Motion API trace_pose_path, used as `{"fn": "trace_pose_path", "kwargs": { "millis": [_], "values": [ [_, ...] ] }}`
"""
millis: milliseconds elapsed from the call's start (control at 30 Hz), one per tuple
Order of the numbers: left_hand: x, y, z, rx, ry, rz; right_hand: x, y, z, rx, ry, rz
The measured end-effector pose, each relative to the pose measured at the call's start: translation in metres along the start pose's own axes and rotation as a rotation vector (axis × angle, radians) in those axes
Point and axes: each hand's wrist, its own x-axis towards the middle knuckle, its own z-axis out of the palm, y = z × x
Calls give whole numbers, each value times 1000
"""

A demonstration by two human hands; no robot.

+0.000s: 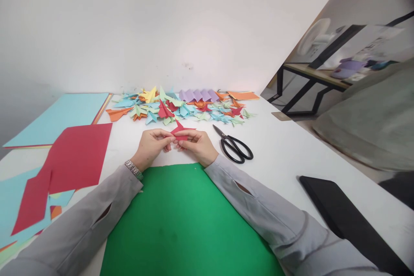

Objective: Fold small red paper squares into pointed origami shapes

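Observation:
A small red folded paper piece (181,129) is held between my two hands, just past the far edge of the green mat (187,220). My left hand (154,145) pinches its left side with thumb and fingers, and a patterned band circles that wrist. On the right side of the paper my right hand (198,143) closes in a similar pinch. The fingertips of both hands nearly meet and cover the lower part of the paper. Black-handled scissors (233,144) lie just right of my right hand.
Many colourful folded papers (184,110) are heaped along the wall. Blue sheets (64,116), a red sheet (79,155) and paper scraps (32,202) lie at left. A black flat object (343,215) rests at right. Beyond the table stands a shelf (320,74).

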Motion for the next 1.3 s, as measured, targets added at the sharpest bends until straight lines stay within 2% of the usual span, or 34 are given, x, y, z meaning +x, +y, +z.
{"fn": "trace_pose_path", "kwargs": {
  "millis": [333,967,1300],
  "values": [
    [2,-3,-1,-79,30,5,0,2,0,-9,-20,-42],
    [-1,2,3,-26,92,24,2,6,-3,-20,-51,-57],
    [-2,4,4,-11,105,11,0,2,0,-34,-21,-32]
  ]
}}
